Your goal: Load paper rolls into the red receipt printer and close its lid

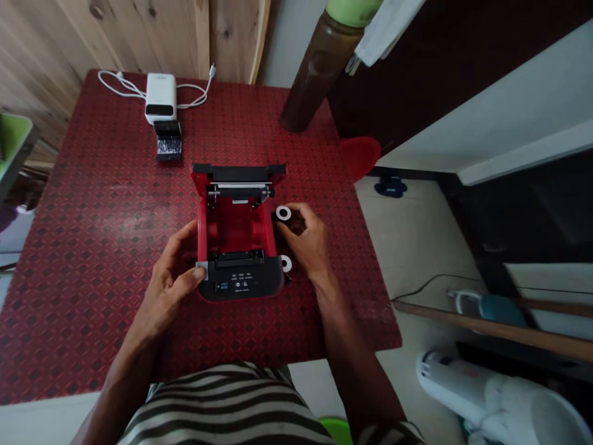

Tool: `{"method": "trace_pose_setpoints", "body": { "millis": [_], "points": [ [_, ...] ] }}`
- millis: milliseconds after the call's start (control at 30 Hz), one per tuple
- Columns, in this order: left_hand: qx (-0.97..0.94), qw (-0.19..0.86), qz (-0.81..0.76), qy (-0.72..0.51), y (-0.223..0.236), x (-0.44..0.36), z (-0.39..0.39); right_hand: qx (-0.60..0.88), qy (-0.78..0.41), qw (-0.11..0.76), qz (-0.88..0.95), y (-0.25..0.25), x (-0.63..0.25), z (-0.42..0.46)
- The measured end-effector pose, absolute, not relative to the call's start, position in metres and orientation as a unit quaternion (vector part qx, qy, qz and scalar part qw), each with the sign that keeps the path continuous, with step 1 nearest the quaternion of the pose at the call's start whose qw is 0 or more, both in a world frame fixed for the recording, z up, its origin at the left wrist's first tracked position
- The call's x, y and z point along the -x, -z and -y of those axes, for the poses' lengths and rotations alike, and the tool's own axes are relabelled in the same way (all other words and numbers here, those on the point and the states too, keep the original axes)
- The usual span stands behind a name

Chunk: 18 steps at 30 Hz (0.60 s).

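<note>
A red and black label printer (236, 238) sits on the table with its lid (238, 176) raised, baring a red inner bay. My left hand (173, 272) grips its left side, thumb on the front left corner of the black panel and fingers down along the side wall. Beside the printer's right wall, my right hand (306, 238) has thumb and fingers closed around a small roll with a white ring-shaped end (283, 213). A second white ring-ended roll (286, 264) lies nearer me, partly hidden behind the printer's front corner.
A white power bank (160, 96) with white cables lies at the table's back left, a crumpled black strip (168, 141) in front of it. At the back right stands a tall brown bottle (319, 74) with a green lid. A red stool (361, 157) is beyond the right edge.
</note>
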<state>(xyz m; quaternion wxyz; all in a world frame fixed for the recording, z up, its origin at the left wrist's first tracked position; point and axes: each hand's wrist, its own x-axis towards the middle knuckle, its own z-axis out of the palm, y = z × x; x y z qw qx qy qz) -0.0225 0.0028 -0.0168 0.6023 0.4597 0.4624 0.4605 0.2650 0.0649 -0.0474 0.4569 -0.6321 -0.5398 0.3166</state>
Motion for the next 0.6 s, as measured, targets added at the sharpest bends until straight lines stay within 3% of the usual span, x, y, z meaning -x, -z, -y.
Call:
{"method": "trace_pose_setpoints", "body": {
  "millis": [267, 467, 600],
  "points": [
    [-0.468, 0.597, -0.465, -0.455, 0.017, 0.023, -0.003, 0.637, -0.33, 0.414, 0.56, 0.043, -0.283, -0.046],
    [-0.465, 0.589, -0.479, -0.455, 0.016, 0.023, -0.003, 0.649, -0.335, 0.332, 0.598, 0.022, -0.303, 0.006],
    [-0.467, 0.581, -0.484, -0.458, 0.019, 0.025, -0.002, 0.604, -0.382, 0.351, 0.604, 0.023, -0.285, 0.02]
  ]
}}
